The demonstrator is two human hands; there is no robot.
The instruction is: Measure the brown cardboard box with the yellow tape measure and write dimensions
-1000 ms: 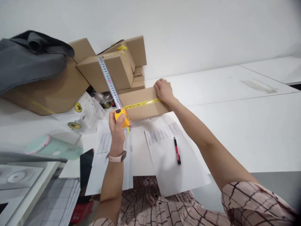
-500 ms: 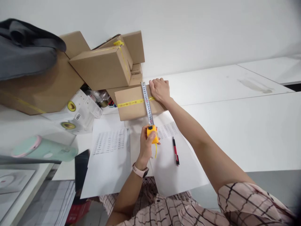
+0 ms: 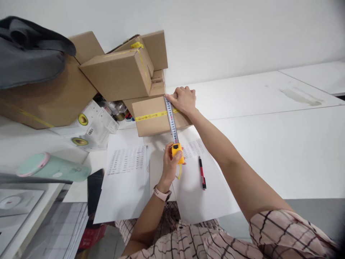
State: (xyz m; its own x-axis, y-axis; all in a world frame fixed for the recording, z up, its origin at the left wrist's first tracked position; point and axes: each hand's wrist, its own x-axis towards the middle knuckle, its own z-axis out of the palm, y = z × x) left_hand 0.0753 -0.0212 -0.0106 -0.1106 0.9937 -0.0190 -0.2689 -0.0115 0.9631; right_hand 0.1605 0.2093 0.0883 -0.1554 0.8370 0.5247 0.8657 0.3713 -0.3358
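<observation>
A small cardboard box with yellow printed tape along its top lies on the desk in front of me. My left hand is closed round the yellow case of a tape measure just off the box's near edge. Its silver blade runs across the box top to the far edge. Over the box's far right part, my right hand grips the edge with bent fingers, its thumb against the blade's far end. The thumb partly hides that end.
Printed sheets lie left of a second paper bearing a red and black pen. Larger cartons stand behind and left, with a dark bag on one. A mint tumbler and dark phone-like slab are at left.
My right thumb has stretched leftward onto the blade's far end; before, that hand rested curled on the box beside it. The tape measure has shifted slightly right relative to the box.
</observation>
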